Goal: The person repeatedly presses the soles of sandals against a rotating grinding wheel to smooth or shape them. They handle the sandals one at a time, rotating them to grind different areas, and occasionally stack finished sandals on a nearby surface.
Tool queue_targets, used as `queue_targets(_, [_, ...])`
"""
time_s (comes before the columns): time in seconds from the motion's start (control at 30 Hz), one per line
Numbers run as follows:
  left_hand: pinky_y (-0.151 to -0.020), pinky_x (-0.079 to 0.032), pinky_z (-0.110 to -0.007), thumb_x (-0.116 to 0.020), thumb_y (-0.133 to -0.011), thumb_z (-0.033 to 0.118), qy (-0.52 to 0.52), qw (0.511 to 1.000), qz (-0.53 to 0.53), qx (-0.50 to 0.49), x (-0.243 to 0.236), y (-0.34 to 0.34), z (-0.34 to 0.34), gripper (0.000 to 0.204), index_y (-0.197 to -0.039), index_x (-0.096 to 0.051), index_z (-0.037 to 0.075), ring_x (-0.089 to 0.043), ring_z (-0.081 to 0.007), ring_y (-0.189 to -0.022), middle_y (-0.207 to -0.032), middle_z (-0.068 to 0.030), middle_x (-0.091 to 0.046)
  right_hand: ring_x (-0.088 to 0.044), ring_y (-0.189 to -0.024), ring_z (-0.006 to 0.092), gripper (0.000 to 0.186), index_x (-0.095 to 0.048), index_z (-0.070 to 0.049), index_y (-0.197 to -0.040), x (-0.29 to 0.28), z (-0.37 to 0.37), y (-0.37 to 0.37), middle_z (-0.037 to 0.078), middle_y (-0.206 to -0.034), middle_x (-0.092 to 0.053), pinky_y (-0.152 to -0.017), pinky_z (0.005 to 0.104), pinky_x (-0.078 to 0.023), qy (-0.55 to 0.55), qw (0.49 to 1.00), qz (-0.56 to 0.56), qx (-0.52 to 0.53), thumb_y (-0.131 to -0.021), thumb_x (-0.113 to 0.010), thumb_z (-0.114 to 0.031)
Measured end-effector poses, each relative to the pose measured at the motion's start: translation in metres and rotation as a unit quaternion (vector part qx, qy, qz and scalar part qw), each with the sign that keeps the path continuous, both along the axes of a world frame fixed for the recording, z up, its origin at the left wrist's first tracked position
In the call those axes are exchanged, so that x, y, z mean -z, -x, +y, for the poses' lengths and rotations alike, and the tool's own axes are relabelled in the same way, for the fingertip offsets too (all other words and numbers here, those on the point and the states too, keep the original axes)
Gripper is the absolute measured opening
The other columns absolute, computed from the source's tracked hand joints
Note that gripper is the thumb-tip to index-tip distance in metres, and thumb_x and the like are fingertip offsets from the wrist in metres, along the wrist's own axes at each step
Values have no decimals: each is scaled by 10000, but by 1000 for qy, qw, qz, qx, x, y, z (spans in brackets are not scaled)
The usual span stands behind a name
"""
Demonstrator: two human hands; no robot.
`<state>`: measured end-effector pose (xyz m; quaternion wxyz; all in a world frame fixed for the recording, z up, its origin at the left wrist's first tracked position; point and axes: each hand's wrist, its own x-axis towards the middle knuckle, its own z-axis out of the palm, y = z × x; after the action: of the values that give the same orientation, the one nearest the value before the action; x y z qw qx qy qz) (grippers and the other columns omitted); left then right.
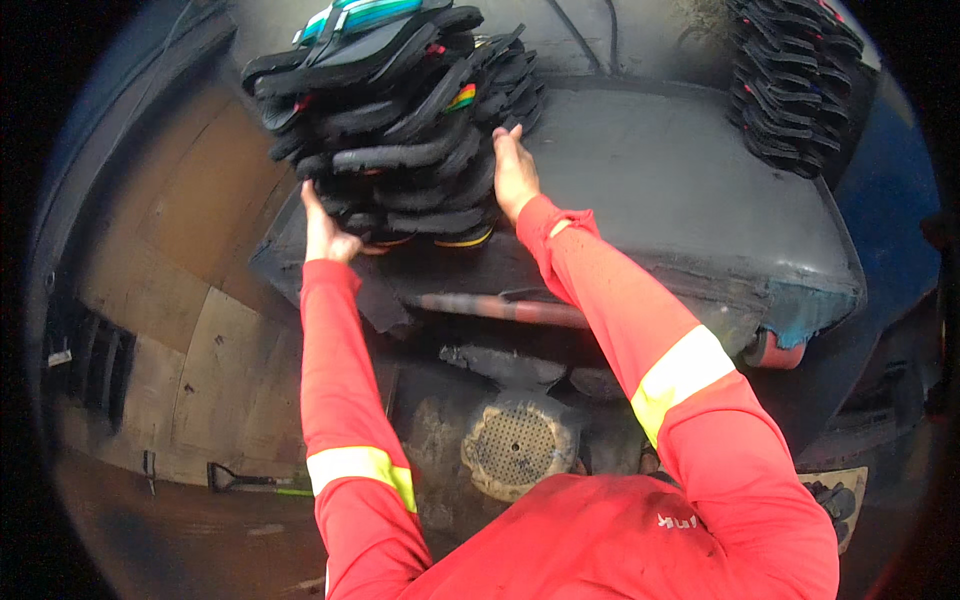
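Observation:
A tall, uneven stack of black flip-flops stands at the near left end of a dark-covered table. A striped teal-and-white strap shows on its top pair, and a yellow edge shows near the bottom. My left hand grips the stack low on its left side, thumb up, with the fingertips partly hidden. On the opposite side my right hand presses against it, its fingers mostly hidden behind the soles. The stack sits between both hands. Slight blur covers part of it.
Another flip-flop pile rises just behind the stack. A neater column of black flip-flops stands at the table's far right. Below the table are a red wheel and a round perforated seat. A long-handled tool lies at the lower left.

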<state>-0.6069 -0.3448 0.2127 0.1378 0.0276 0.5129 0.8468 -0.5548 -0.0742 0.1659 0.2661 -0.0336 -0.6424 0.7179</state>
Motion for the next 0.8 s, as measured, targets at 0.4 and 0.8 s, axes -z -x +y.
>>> queue_targets(0.4, [-850, -559, -424, -513, -1000, 603, -85, 992, 18, -91, 268, -251, -41, 638, -1364, -537, 80, -656, -240, -1045, -1201, -105, -664, -508, -1381, 287, 477, -567, -33, -1404, 183, 19, -332, 173, -1483, -534, -1138, 382, -397, -216, 888, -29, -404, -1030, -564, -329])
queue_targets(0.8, [-491, -450, -433, -556, -975, 515, 280, 819, -493, -93, 576, -733, -71, 471, -767, -612, 96, -535, -249, -519, -642, -82, -585, -666, -975, 249, 390, -630, -115, -1261, 562, 273, -914, 132, -1138, -687, -862, 387, -534, 154, 638, -717, 236, -940, -706, -323])
